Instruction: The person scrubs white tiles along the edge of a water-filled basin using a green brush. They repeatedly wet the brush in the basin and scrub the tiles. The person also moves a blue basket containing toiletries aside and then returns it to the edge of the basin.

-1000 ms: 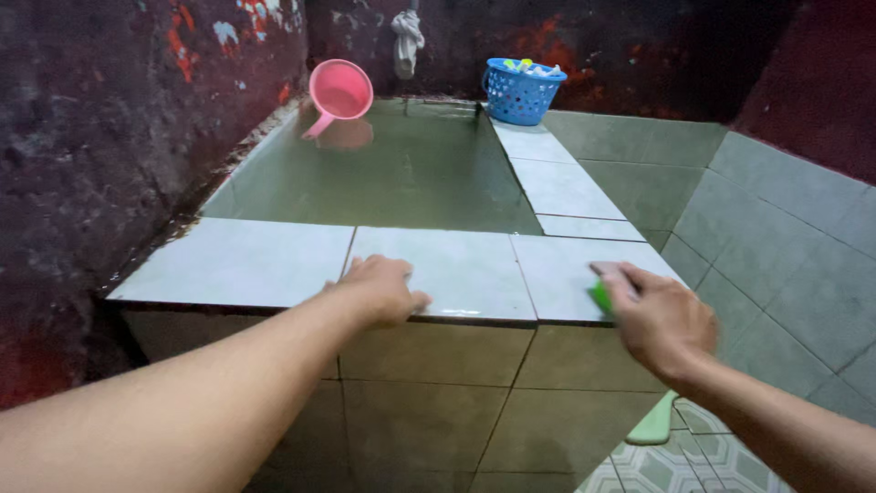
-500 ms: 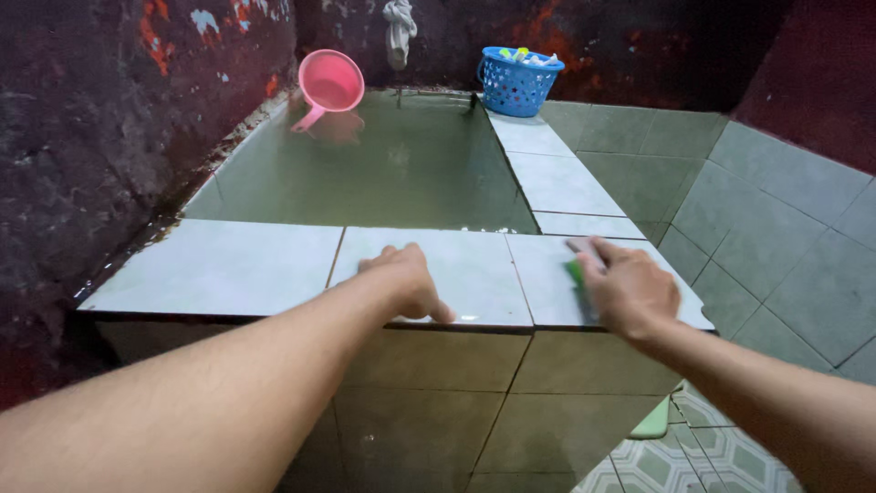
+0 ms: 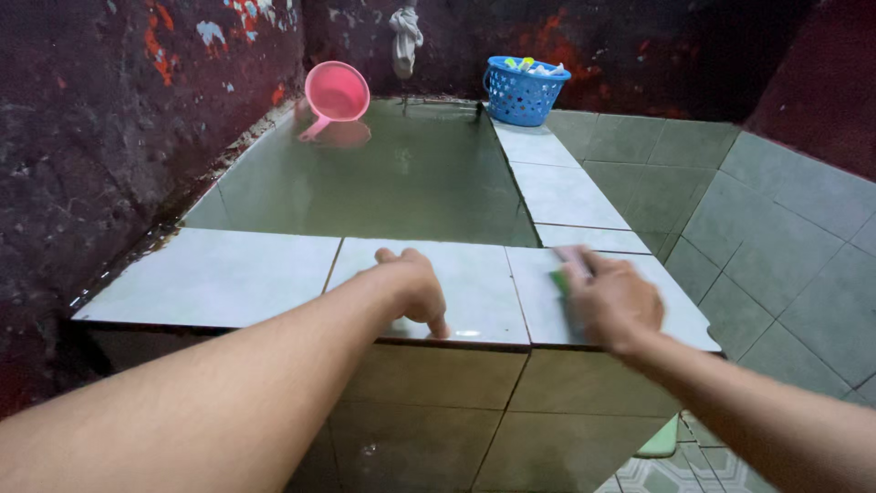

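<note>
— How do I work this ledge well?

— Your right hand has a green scrubbing pad pressed onto the tiled counter, on the right-hand tile near the front edge. I'd judge the best way is to keep the pad flat, press evenly and cover the tile in overlapping passes up to the grout lines, so that no strip is missed.

— And my grip?

— Your right fingers are curled down over the pad, closed on it; the hand is blurred, so I cannot tell how tight. Your left hand lies just beside it on the middle tile, holding nothing, its fingers bent, with the tips touching the glaze near the front edge. Lean on that hand for steadiness, and mind the wet tile: it looks slippery.
</note>
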